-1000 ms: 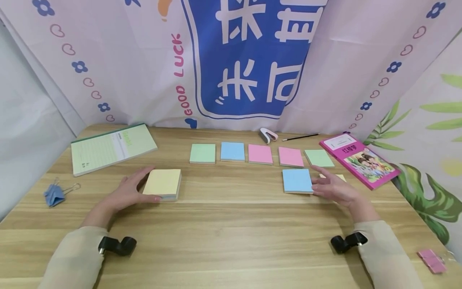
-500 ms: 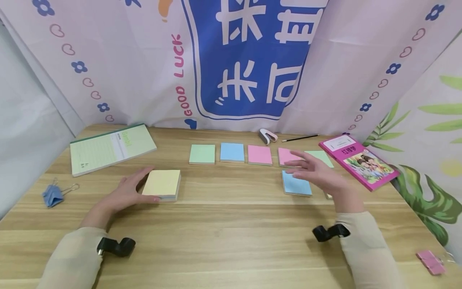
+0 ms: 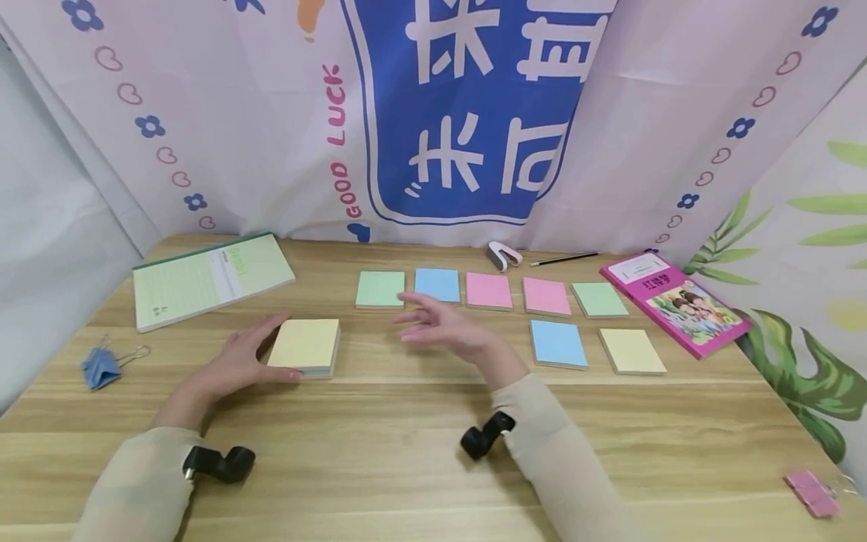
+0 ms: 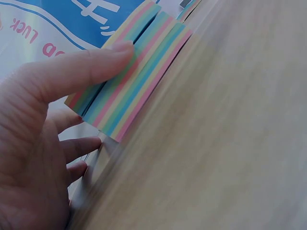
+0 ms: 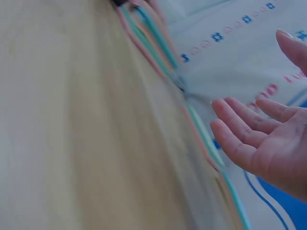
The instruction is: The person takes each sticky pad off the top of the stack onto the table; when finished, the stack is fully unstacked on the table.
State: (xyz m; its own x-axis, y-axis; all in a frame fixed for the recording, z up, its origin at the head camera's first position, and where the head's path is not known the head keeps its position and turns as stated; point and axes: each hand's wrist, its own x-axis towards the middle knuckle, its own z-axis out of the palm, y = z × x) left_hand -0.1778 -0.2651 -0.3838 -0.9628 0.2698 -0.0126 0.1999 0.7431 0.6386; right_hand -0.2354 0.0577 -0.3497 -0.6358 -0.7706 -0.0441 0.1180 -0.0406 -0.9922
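Note:
My left hand [image 3: 260, 350] holds the left edge of a thick sticky note stack [image 3: 306, 343] with a yellow top sheet, thumb on its near side and fingers along its far side. In the left wrist view the thumb [image 4: 86, 67] presses the striped, many-coloured side of that stack [image 4: 144, 72]. My right hand [image 3: 433, 325] hovers open above the table's middle, palm facing left, holding nothing; its spread fingers [image 5: 249, 129] show in the right wrist view. It is nearest the green pad [image 3: 380, 288] and blue pad [image 3: 436, 284].
Beyond lie two pink pads [image 3: 489, 290] [image 3: 546, 296] and a green pad [image 3: 599, 299]; nearer, a blue pad [image 3: 558, 343] and a yellow pad [image 3: 632, 351]. A pink book [image 3: 677, 301], stapler [image 3: 503, 254], pencil [image 3: 564, 258], green notebook [image 3: 210, 278], blue clip [image 3: 101, 366] and pink clip [image 3: 809, 491] surround them.
My right hand has left the yellow pad on the table at the right and swept left through the air to the middle. The left hand has stayed on the stack.

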